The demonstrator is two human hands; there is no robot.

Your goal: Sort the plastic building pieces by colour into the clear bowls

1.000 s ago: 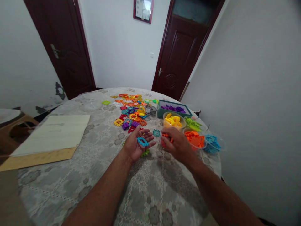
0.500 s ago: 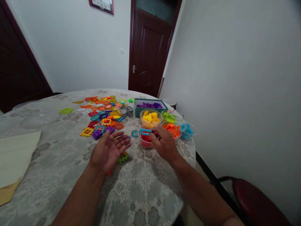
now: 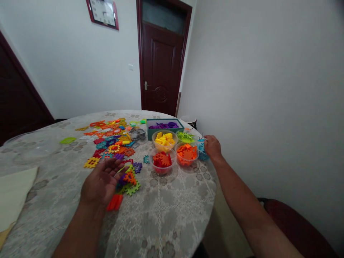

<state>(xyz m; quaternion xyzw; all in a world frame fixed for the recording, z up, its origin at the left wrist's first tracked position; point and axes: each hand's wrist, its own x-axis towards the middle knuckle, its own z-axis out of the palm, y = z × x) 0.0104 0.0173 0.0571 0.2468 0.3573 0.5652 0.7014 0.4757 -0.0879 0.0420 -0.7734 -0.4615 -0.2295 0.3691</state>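
Nearest the person, the left hand [image 3: 100,181] lies palm up and spread wide on the counter [image 3: 166,222], holding nothing, with a few loose plastic pieces [image 3: 129,179] just beside its fingers and bare cloth in front. Farther off, the right hand [image 3: 212,147] curls over the blue pieces' cup [image 3: 201,149] at the counter's right edge; whether it grips any cannot be told. Cups of red pieces [image 3: 162,160] and orange pieces [image 3: 187,153] stand between the hands.

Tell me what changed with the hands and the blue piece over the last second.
The blue piece left the left hand; the right hand took it and carried it rightward to the tub of blue pieces at the table edge, where it now rests. The left hand is open, palm up, above a few loose pieces. The sorted tubs and the scattered pile look unchanged.
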